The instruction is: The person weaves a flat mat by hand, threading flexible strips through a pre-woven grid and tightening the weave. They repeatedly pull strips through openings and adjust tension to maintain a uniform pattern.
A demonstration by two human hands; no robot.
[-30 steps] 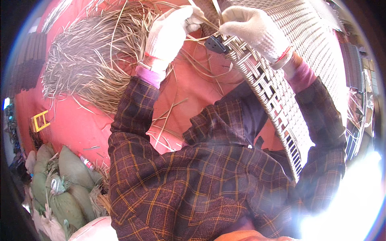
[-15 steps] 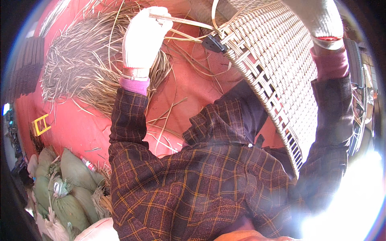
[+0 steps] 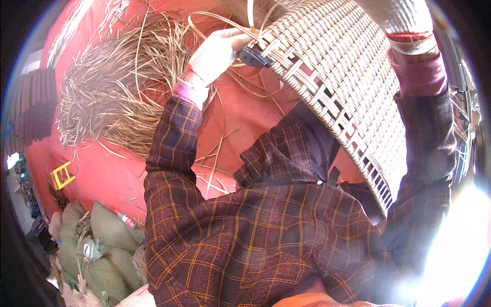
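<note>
A tan woven wicker piece (image 3: pixel 353 66) leans across my lap on the right, its near edge still showing open gaps in the weave. At its upper left corner sits a black clip (image 3: pixel 253 57). My left hand (image 3: pixel 217 53), in a white knit glove, is beside that clip with its fingers pinched on a weaving strip (image 3: pixel 230 23), which loops up and left over the hand. At the wicker's far upper right, my right hand (image 3: pixel 404 20), also gloved, lies against the weave; its fingers are cut off by the top of the picture.
A large heap of loose tan strips (image 3: pixel 153 87) lies on a red cover (image 3: pixel 230 138) to the left. Further down are a yellow plastic frame (image 3: pixel 62 175), a red-and-white bottle (image 3: pixel 126 219) and several stuffed green sacks (image 3: pixel 110 235). Bright glare fills the lower right.
My left hand has moved right and slightly down, from out along the strips to the clip at the wicker's corner. The strip it held taut now bows into a loop.
</note>
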